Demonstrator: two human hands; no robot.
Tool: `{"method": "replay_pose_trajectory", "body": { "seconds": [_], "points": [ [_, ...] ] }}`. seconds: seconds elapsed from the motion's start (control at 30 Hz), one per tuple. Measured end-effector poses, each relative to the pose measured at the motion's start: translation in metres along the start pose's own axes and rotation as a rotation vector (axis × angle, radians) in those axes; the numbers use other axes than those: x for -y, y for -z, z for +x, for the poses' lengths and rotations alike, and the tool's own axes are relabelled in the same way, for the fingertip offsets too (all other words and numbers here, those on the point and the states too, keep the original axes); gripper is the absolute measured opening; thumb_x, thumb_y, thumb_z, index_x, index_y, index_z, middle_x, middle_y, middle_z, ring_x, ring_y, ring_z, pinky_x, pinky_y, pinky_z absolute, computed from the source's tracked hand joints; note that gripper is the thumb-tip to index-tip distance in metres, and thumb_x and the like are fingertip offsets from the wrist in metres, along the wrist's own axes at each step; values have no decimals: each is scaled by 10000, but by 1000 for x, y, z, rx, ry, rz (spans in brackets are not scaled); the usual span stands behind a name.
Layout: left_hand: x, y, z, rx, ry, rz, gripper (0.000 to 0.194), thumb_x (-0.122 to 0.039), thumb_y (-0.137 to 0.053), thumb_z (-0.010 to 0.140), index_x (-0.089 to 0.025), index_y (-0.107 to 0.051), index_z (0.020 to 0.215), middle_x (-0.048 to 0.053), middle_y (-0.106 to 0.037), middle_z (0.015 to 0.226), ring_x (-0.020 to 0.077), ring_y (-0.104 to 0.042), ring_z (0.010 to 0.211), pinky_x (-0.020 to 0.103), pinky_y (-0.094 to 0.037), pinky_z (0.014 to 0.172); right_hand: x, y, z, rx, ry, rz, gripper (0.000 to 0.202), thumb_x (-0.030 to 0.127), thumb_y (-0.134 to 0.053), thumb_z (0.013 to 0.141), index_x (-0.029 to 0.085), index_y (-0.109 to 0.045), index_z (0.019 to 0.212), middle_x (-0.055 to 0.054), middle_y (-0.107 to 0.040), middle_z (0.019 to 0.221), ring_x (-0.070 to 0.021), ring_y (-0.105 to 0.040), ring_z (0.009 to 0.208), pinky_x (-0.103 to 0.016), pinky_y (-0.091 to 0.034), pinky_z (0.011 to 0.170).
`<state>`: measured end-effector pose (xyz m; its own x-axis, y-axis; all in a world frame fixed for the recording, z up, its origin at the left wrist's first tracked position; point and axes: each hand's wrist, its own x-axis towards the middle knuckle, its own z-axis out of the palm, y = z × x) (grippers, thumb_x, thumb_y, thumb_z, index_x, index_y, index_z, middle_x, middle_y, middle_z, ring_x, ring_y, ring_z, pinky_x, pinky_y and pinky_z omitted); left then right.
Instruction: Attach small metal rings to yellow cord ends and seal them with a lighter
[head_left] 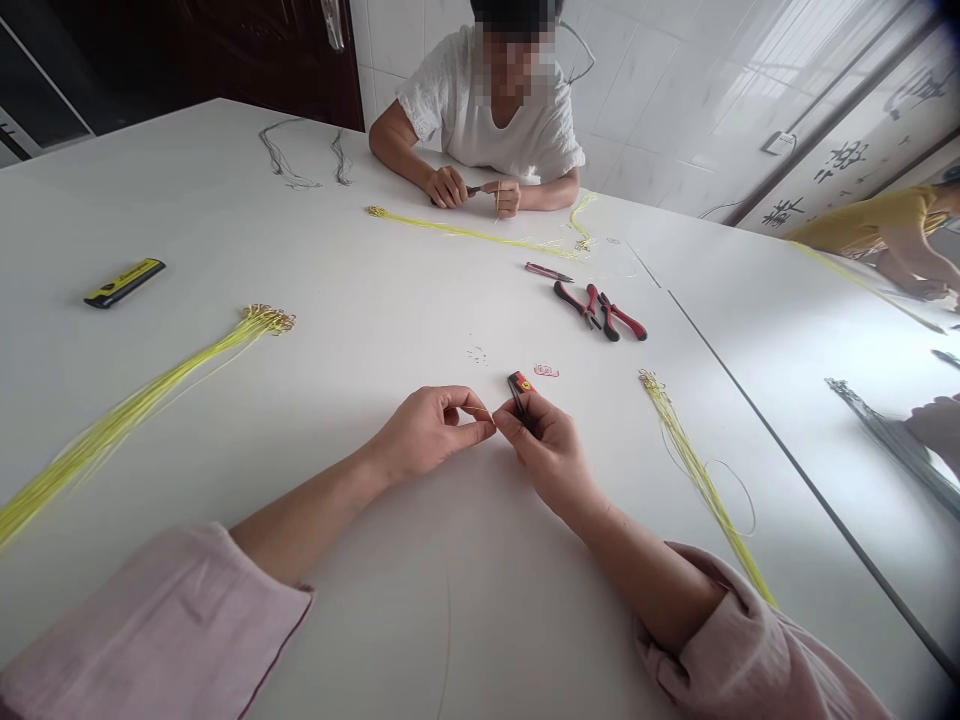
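My left hand (429, 432) is closed, with thumb and forefinger pinching a thin yellow cord (472, 408). Its fingertips nearly meet those of my right hand (556, 452). The right hand is closed around a flat black-and-red lighter (521, 384) with a small yellow badge, whose top sticks out past the fingers. Its thumb tip is at the cord's end; whether it also grips the cord is hard to see. Right of this hand lies a bundle of yellow cords (694, 460) with looped ends. A larger bundle of yellow cords (161, 395) lies to the left.
Beyond my hands on the white table (360, 340) lie red-and-black pliers (600, 310), a pink-handled craft knife (549, 272) and dark specks. A yellow-and-black case (124, 283) sits far left. A person in white (480, 110) works opposite; another in yellow (862, 225) is at right.
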<state>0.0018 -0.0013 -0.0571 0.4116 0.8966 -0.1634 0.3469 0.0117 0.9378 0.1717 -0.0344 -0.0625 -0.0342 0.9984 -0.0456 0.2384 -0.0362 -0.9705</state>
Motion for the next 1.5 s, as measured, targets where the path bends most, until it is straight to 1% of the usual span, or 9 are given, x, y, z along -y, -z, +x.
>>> {"method": "replay_pose_trajectory", "body": {
  "seconds": [0.07,0.13,0.23,0.33,0.47,0.7,0.9,1.23,1.5],
  "points": [
    [-1,1,-1,29,16,-17,289,-509,-641,720,-229,-685,775,-51,-332,512,96,-296,483,252,-232,472,0,1,0,18,-23,28,212,383,-556,854,203,-515,750,29,-369,633,-95,-296,541,-248,-246,498],
    [-1,2,-1,44,24,-57,286,-503,-636,729,-225,-680,780,-36,-434,559,109,-366,527,261,-280,510,-1,3,0,26,-29,53,217,395,-538,865,207,-501,764,31,-346,639,-96,-290,544,-247,-248,500],
    [-1,4,0,38,9,-163,273,-477,-642,738,-211,-668,796,2,-594,757,142,-489,697,285,-371,643,0,4,-1,23,-46,83,229,412,-550,856,209,-494,764,34,-316,637,-97,-281,539,-246,-242,493],
    [-1,5,1,42,-3,-283,255,-447,-648,748,-201,-661,812,34,-646,907,183,-544,873,318,-404,775,3,1,-3,59,-130,201,246,451,-539,854,213,-519,793,29,-326,657,-90,-264,522,-239,-220,470],
    [-3,5,1,23,-9,-382,200,-394,-657,751,-195,-638,741,59,-668,1021,227,-547,1044,328,-414,829,4,-5,-8,150,-236,407,400,592,-423,868,217,-562,882,16,-377,707,-78,-253,502,-228,-203,449],
    [-2,4,2,50,-24,-443,161,-309,-672,743,-188,-593,673,-2,-671,779,174,-594,880,319,-419,843,0,-13,-13,224,-281,487,417,618,-433,865,210,-514,837,34,-325,681,-70,-243,510,-211,-190,456],
    [0,4,2,57,-12,-444,146,-309,-683,746,-173,-631,738,32,-692,887,187,-596,925,353,-413,905,0,-17,-14,234,-250,491,402,591,-423,888,205,-444,780,35,-323,688,-66,-253,515,-216,-195,464],
    [-2,4,1,101,-23,-429,124,-292,-676,751,-170,-662,765,45,-701,911,199,-601,939,366,-415,918,0,-17,-14,230,-232,464,421,586,-411,897,198,-378,735,36,-315,688,-60,-265,509,-216,-192,459],
    [0,4,4,95,-21,-422,112,-275,-680,753,-166,-655,765,37,-695,900,189,-602,924,367,-417,916,-1,-17,-14,237,-253,478,403,582,-409,900,200,-413,772,36,-324,693,-57,-275,512,-213,-195,465]
  ]
}}
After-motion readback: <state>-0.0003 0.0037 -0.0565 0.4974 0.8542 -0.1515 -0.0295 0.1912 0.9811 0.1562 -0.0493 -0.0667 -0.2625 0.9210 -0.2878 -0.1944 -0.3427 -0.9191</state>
